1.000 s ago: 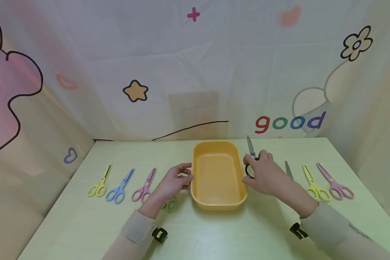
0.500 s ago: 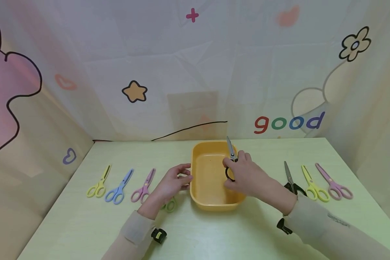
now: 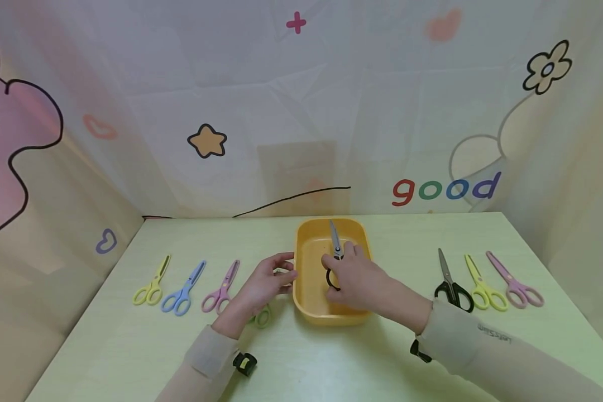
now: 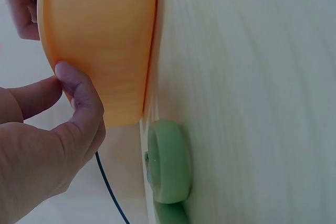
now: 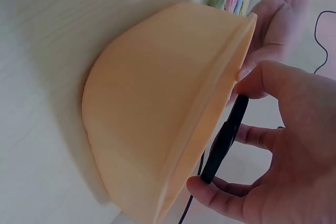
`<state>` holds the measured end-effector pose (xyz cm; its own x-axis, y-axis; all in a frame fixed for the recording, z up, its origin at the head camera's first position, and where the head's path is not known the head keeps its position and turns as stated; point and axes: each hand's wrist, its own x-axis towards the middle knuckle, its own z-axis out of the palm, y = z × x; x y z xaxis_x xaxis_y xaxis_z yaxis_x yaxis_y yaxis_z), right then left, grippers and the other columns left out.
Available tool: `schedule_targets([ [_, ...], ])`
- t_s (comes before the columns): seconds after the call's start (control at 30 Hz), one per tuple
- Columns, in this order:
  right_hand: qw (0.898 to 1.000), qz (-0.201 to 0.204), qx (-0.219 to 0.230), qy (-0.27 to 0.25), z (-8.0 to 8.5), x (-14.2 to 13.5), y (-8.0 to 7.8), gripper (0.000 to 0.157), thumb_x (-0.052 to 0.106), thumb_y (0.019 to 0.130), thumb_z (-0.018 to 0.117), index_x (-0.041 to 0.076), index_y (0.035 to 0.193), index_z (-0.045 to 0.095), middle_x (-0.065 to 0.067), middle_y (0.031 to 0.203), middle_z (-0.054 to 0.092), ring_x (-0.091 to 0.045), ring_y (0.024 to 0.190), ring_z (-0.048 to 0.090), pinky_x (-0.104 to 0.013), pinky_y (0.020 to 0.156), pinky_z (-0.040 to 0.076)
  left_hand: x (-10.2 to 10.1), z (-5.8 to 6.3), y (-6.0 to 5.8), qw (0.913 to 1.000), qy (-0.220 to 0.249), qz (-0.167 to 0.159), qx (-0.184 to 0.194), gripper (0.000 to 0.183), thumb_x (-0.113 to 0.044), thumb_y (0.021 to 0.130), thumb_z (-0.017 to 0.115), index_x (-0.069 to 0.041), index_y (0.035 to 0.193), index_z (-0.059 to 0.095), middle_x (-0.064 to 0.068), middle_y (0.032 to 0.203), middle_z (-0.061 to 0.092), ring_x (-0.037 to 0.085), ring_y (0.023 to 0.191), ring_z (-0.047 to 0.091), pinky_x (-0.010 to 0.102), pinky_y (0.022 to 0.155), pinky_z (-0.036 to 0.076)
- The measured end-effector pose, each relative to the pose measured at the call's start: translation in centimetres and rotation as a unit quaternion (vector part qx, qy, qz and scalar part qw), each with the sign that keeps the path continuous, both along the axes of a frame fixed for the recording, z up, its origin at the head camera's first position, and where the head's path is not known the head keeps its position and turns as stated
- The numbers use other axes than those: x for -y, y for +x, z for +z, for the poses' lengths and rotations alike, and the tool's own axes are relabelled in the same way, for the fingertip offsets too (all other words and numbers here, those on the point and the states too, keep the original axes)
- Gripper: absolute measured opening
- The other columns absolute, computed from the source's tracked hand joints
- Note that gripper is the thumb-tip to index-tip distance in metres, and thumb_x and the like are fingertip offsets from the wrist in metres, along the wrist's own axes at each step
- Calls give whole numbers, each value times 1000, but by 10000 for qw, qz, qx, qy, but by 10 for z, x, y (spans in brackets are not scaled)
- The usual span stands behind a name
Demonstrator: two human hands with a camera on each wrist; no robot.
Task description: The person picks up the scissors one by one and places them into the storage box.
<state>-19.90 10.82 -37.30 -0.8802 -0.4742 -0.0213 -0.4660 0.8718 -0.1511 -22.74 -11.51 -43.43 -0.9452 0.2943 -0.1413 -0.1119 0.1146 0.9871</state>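
Note:
A yellow-orange plastic tray [image 3: 309, 279] stands at the middle of the table. My left hand [image 3: 265, 281] holds its left rim between thumb and fingers, seen close up in the left wrist view, where the tray wall [image 4: 105, 40] shows. Over the tray, my right hand [image 3: 362, 281] holds scissors [image 3: 335, 239] by their black handles [image 5: 224, 139], blades pointing away toward the back. Part of those handles is hidden by the right hand in the head view. Behind the left wrist lie green scissors [image 3: 263, 317], mostly covered by that arm.
To the left lie yellow scissors [image 3: 153, 289], blue scissors [image 3: 183, 295] and pink scissors [image 3: 223, 291]. On the right are black-handled scissors [image 3: 451, 287], yellow scissors [image 3: 486, 291] and pink scissors [image 3: 520, 288]. A printed curtain [image 3: 301, 100] hangs behind the table [image 3: 311, 363].
My right hand has carried the black-handled scissors leftward, from beside the tray's right edge to over its inside. The left hand has stayed at the rim.

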Motion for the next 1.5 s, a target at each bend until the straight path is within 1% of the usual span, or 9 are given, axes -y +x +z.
schedule_targets([
  [0.2, 9998, 171, 68, -15, -12, 10, 0, 36, 30, 88, 74, 15, 117, 59, -21, 100, 47, -35, 91, 47, -34, 60, 49, 0, 1, 0, 10000, 16, -15, -1, 48, 4, 102, 58, 4, 148, 46, 18, 119, 52, 18, 88, 61, 31, 79, 59],
  [0.43, 9993, 317, 162, -76, -22, 17, -1, 33, 29, 89, 74, 13, 113, 59, -23, 97, 47, -35, 86, 47, -35, 58, 48, 0, 0, 1, 9999, 77, -107, -13, 47, 3, 103, 56, 6, 149, 44, 21, 120, 52, 21, 91, 61, 30, 79, 59],
  [0.67, 9984, 144, 549, -57, -28, 23, 0, 29, 30, 93, 73, 15, 114, 59, -24, 102, 48, -35, 91, 49, -36, 60, 50, -1, -1, 1, 9999, 103, -83, -18, 46, 3, 104, 56, 6, 148, 45, 21, 119, 51, 23, 93, 61, 31, 79, 59],
  [0.83, 9975, 197, 681, -42, -30, 26, -3, 28, 30, 94, 73, 15, 113, 59, -23, 100, 50, -35, 89, 50, -39, 64, 51, -2, -1, 1, 9999, 116, -16, -28, 45, 4, 103, 56, 6, 147, 46, 17, 115, 52, 21, 90, 61, 31, 77, 58],
  [1.03, 9963, 262, 821, -64, -35, 28, -8, 29, 31, 95, 73, 14, 113, 60, -23, 102, 51, -37, 93, 51, -44, 68, 53, -3, 0, 1, 9999, 124, -9, 5, 46, 4, 103, 57, 5, 148, 46, 17, 115, 52, 19, 89, 60, 30, 77, 58],
  [1.27, 9964, 339, 759, -184, -40, 30, -12, 27, 28, 96, 73, 10, 113, 61, -25, 107, 52, -38, 95, 52, -45, 71, 54, -2, -1, 2, 10000, 70, 2, 1, 46, 2, 103, 57, 5, 148, 46, 17, 116, 52, 18, 90, 60, 31, 78, 59],
  [1.5, 9959, 298, 734, -436, -43, 29, -15, 26, 22, 93, 76, 8, 109, 62, -17, 100, 51, -33, 89, 51, -42, 70, 51, -1, 0, 2, 9999, 97, 6, -25, 46, 3, 103, 57, 6, 148, 46, 16, 115, 52, 17, 87, 58, 33, 79, 59],
])
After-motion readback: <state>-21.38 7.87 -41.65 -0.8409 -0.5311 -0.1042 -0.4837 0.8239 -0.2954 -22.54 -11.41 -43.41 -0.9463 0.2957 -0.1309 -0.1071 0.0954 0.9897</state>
